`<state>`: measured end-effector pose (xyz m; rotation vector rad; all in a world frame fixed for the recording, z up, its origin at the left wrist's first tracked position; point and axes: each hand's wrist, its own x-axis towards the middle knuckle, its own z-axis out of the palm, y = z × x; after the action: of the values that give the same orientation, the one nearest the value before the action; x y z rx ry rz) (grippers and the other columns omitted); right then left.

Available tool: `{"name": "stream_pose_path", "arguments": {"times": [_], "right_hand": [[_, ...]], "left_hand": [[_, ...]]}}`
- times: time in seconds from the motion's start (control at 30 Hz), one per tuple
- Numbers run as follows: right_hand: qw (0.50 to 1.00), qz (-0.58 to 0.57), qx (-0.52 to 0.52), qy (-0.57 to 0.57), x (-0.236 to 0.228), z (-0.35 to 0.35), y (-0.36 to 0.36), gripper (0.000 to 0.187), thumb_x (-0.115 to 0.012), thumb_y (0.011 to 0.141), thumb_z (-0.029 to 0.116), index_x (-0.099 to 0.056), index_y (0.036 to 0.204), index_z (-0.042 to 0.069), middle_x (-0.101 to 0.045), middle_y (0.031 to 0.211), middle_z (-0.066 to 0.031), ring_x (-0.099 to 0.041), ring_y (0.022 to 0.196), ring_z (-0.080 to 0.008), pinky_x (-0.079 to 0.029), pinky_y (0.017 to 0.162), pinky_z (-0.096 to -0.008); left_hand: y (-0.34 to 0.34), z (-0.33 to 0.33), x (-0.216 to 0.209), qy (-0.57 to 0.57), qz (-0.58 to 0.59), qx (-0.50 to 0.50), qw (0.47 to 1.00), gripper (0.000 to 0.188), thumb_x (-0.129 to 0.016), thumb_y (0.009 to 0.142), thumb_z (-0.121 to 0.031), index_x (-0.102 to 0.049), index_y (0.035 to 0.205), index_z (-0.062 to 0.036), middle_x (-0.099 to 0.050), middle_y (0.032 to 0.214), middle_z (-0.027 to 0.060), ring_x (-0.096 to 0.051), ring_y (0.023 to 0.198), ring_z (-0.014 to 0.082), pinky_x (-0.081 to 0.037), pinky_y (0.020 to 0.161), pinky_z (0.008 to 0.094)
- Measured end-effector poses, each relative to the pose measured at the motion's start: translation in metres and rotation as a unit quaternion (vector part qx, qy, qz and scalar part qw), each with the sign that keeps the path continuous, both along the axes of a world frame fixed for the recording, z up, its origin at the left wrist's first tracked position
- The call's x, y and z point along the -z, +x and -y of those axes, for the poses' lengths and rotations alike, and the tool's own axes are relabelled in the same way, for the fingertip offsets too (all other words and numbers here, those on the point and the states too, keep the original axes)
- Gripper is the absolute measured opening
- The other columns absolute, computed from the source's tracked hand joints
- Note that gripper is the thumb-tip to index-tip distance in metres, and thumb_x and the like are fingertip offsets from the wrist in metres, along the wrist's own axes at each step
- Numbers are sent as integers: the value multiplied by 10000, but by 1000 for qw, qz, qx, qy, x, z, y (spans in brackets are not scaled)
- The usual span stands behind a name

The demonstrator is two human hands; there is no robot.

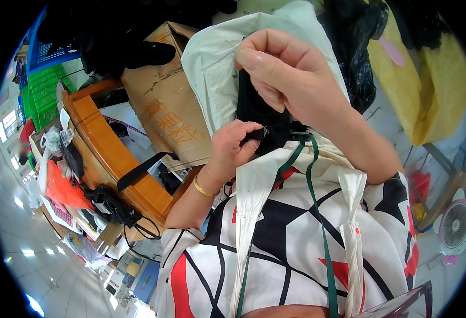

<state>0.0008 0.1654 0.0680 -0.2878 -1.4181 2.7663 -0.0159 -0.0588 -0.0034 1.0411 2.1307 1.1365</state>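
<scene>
Black cloth (250,102): left hand (230,146) fingers clamped on it
Right hand (288,71): fingertips together, raised
White fabric (207,61): left edge beside carton (158,95)

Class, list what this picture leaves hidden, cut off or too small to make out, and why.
In the head view:
Anything pinched by the right hand: too small to tell.
Part of the black cloth: hidden by the left hand.
Rest of the clear object: cut off by the lower edge.
</scene>
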Motion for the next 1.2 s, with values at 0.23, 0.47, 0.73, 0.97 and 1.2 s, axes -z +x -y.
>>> {"name": "stream_pose_path", "arguments": {"times": [0.23, 0.47, 0.73, 0.97, 1.2], "right_hand": [[984, 15, 22, -175, -4, 9, -17, 210, -578, 1003, 197, -582, 1043, -9, -422, 624, 52, -340, 502, -6, -258, 436, -184], [981, 38, 12, -190, -14, 13, -26, 190, -570, 997, 179, -578, 1047, -5, -404, 610, 66, -322, 492, -10, -247, 436, -188], [977, 20, -20, -212, -28, 12, -20, 138, -658, 926, 157, -645, 950, 21, -566, 713, 43, -448, 585, -2, -355, 499, -189], [992, -41, 24, -113, -21, 3, -15, 204, -527, 1003, 174, -570, 1106, 2, -547, 799, 11, -413, 541, -35, -316, 486, -199], [970, -46, 135, -197, 8, -49, 2, 186, -443, 1053, 175, -561, 1097, 38, -369, 590, 62, -313, 537, -42, -283, 469, -197]], "left_hand": [[1, -7, -13, -46, 119, -39, 991, 184, -667, 803, -23, -681, 986, -7, -652, 828, 117, -611, 706, 248, -490, 645, 315], [0, -8, -15, -84, 212, -82, 970, 156, -662, 833, -36, -684, 981, 6, -662, 826, 85, -603, 714, 151, -489, 651, 277], [-4, -11, 2, -91, 188, -107, 972, 173, -707, 825, -96, -686, 943, 28, -675, 775, 61, -592, 694, 96, -484, 629, 266], [-4, -10, 9, -144, 275, -151, 939, 236, -755, 820, -193, -665, 864, 20, -588, 635, 14, -494, 593, 70, -441, 561, 256], [17, 17, -9, -207, 193, -200, 938, 499, -848, 747, -406, -590, 869, 3, -588, 665, 48, -525, 604, 119, -453, 565, 283]]}}
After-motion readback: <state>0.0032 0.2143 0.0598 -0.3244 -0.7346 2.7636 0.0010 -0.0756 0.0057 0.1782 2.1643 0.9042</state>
